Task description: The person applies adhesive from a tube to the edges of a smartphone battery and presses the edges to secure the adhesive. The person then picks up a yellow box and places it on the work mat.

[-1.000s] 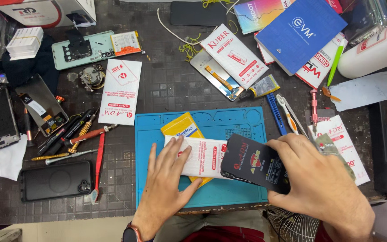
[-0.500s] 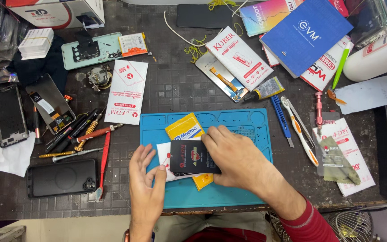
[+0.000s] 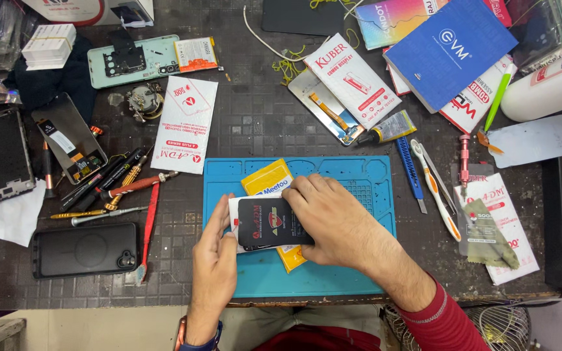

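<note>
A black flat packet (image 3: 265, 223) lies on a white packet (image 3: 234, 211), which rests on a yellow packet (image 3: 267, 177), all on a blue work mat (image 3: 333, 273). My right hand (image 3: 330, 218) lies over the black packet's right part, fingers pressing on its top edge. My left hand (image 3: 216, 244) holds the stack's left edge, thumb against the white packet.
Left of the mat lie screwdrivers and tweezers (image 3: 108, 185), a black phone (image 3: 86, 250), a white sleeve (image 3: 185, 123), phone frames and parts. To the right are a toothbrush (image 3: 436, 190), a blue cutter (image 3: 410, 168), glue tube (image 3: 391, 129), packets and a blue booklet (image 3: 450, 49).
My right hand carried the black packet from the mat's right side leftward onto the white packet. My left hand shifted to the stack's left edge.
</note>
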